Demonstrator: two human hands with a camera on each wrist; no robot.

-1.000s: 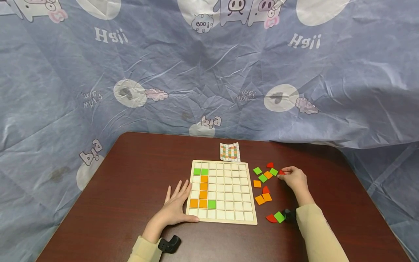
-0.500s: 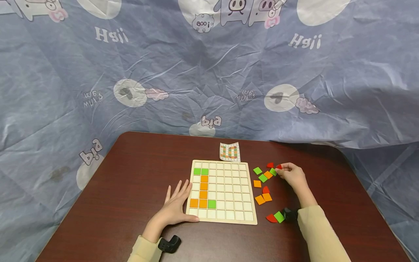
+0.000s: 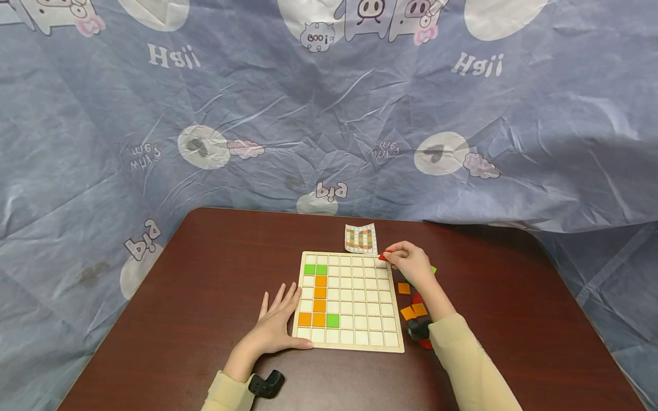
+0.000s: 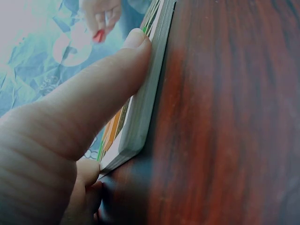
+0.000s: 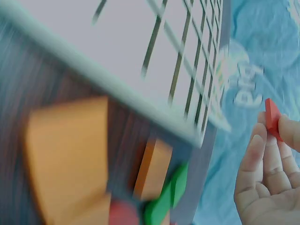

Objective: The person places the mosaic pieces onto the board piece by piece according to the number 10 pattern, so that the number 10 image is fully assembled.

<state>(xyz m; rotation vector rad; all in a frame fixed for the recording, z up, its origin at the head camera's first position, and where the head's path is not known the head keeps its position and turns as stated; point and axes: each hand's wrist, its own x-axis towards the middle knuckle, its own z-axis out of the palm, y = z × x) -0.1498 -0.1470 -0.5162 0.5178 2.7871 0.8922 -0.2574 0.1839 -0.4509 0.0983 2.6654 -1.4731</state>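
Observation:
A cream grid board (image 3: 354,306) lies on the table, with green tiles (image 3: 332,321) and orange tiles (image 3: 320,293) in its left columns. My left hand (image 3: 277,324) rests at its left side, fingers spread and thumb on the near left corner. In the left wrist view the thumb (image 4: 110,77) lies straight across the board's edge. Over the far right corner, my right hand (image 3: 413,267) pinches a small red tile (image 3: 383,256) between thumb and fingers. The right wrist view shows this red tile (image 5: 272,120) raised above the board; its full outline is partly covered.
Behind the board lies a printed pattern card (image 3: 361,238). To the right are loose orange tiles (image 3: 404,288), red tiles (image 3: 417,298) and green ones, partly hidden by the right arm. A patterned blue cloth (image 3: 329,114) hangs beyond the dark wooden table (image 3: 247,245).
My right hand has lifted the red tile from the loose tiles and carried it left to the board's far right corner. The left hand and the board have stayed put.

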